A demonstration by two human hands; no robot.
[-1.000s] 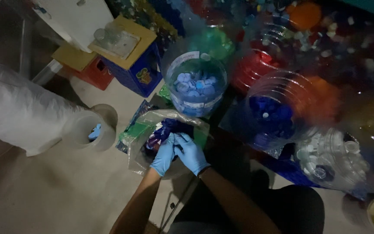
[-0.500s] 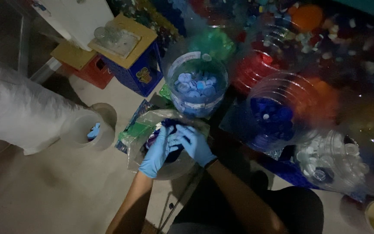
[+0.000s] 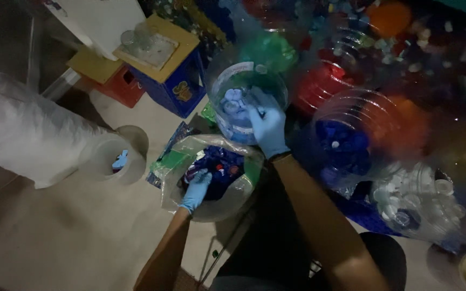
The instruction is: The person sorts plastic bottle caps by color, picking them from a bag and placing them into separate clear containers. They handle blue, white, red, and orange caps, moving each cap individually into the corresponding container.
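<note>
Left hand: our gloved left hand [image 3: 196, 188] rests in the clear bag [image 3: 211, 178] on the floor, fingers curled loosely among the dark blue caps [image 3: 219, 170]; we cannot tell whether it grasps any.
Right hand: our gloved right hand [image 3: 267, 125] reaches over the rim of the clear tub [image 3: 246, 99] just beyond the bag; the fingers are blurred, so we cannot tell if they pinch a cap or hang released.
Tub contents: pale blue caps [image 3: 232, 99], partly hidden by the hand.
Bag: its edges fade into the dim floor; the caps inside blur together.
Right side: a bowl of blue caps [image 3: 346, 145] and a bag of white caps [image 3: 422, 199], both smeared and dark.
Left side: a white sack [image 3: 22, 129], cut off at the frame edge, beside a small bucket [image 3: 111, 159].
Far edge: a blue crate [image 3: 176, 81], its top items unclear.
</note>
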